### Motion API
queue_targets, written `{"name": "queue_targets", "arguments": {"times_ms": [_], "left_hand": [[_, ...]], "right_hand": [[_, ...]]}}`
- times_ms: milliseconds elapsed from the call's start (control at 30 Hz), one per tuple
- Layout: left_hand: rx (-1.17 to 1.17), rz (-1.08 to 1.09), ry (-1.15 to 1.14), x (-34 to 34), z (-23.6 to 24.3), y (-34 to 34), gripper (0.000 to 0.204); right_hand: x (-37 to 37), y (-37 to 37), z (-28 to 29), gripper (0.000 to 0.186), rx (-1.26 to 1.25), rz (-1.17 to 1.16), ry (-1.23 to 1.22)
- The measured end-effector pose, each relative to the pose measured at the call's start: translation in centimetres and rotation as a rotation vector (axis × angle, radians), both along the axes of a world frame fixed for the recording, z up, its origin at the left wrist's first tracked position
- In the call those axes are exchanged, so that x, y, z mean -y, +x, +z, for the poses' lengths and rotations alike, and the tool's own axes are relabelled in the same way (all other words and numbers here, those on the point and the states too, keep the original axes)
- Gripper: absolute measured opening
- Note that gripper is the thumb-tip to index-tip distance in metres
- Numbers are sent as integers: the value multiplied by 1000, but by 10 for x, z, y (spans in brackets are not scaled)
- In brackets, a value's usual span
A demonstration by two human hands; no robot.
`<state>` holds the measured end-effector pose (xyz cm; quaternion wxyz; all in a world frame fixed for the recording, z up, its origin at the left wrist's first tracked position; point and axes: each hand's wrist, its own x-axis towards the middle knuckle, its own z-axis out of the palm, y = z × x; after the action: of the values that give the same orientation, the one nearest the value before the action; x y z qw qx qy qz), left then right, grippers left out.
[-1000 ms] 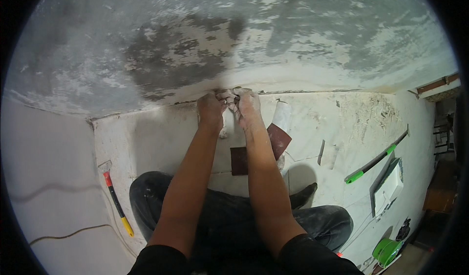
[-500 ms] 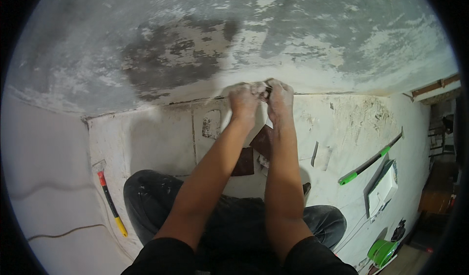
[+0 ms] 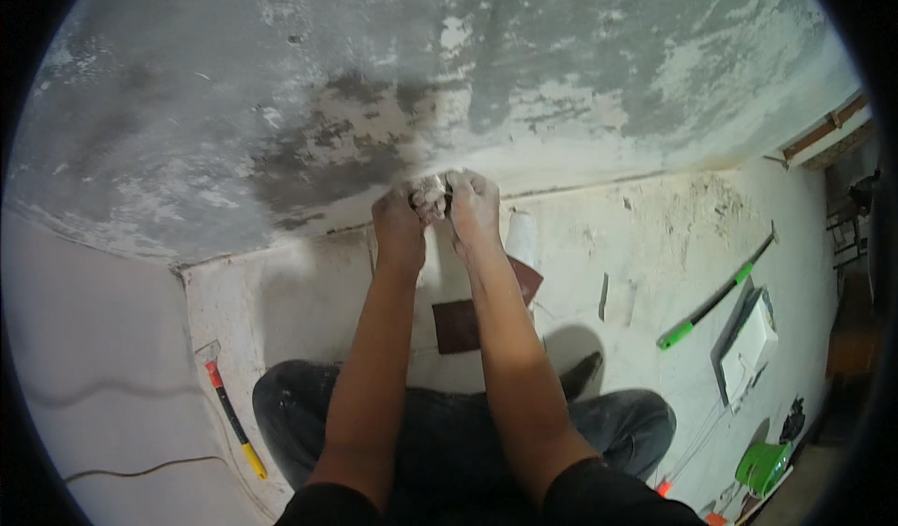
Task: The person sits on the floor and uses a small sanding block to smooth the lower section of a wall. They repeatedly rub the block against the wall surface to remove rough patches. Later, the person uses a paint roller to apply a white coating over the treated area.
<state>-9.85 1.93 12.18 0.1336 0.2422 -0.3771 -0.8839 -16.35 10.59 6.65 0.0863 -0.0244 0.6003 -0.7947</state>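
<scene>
At the foot of the patchy grey-and-white wall (image 3: 561, 49), my left hand (image 3: 399, 224) and my right hand (image 3: 476, 212) are close together with bent fingers. Between them is a crumpled, dusty whitish piece (image 3: 429, 196), with a dark part beside the right fingers. Both hands grip it; whether it is cloth, paper or something else I cannot make out. White dust coats my fingers. Below my hands a reddish-brown sheet that looks like sandpaper (image 3: 453, 328) lies on the floor, and a second brown sheet (image 3: 527, 281) sits partly behind my right forearm.
A scraper with a red, black and yellow handle (image 3: 234, 414) lies at left. To the right are a thin dark strip (image 3: 603, 297), a green-and-black long-handled scraper (image 3: 716, 303), a white flat box-like thing (image 3: 750, 348) and a green reel (image 3: 763, 468). A whitish roll-shaped thing (image 3: 521, 236) lies near my right wrist.
Both hands have shifted left and slightly down in the picture, and the whitish crumpled piece between them now shows clearly. The view has also tilted a little.
</scene>
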Motion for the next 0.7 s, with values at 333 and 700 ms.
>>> {"name": "queue_targets", "arguments": {"times_ms": [333,700], "left_hand": [[45,-36,-751,36,-23,21,15],[205,14,-314,86,-45,36,16]], "right_hand": [[16,22,24,11,196,151,-177],[68,62,-4,5,451,90,-223]]}}
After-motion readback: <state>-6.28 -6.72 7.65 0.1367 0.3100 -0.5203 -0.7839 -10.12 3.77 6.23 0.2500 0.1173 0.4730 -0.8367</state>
